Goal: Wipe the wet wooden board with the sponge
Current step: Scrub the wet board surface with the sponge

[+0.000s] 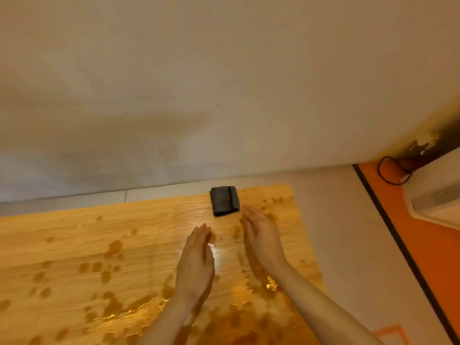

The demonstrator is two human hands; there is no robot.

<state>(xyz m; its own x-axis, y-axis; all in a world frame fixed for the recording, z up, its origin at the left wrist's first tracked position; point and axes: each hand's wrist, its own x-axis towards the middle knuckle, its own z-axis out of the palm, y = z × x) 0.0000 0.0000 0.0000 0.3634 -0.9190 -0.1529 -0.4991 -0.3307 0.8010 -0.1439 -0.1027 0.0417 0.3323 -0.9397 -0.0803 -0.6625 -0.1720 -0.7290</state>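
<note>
A light wooden board (99,245) covers the lower half of the view, spotted with dark wet patches and glinting puddles. A dark grey sponge (224,200) lies flat near the board's far edge, by the wall. My right hand (261,235) hovers with straight fingers just right of and below the sponge, its fingertips close to the sponge's corner but apart from it. My left hand (198,260) is held flat, fingers straight, above the wet board further back from the sponge. Neither hand holds anything.
A pale wall (224,95) rises directly behind the board. To the right lies a white floor strip (348,232), then an orange surface (435,257) with a black edge. A white appliance (438,197) with a black cable (388,170) sits at far right.
</note>
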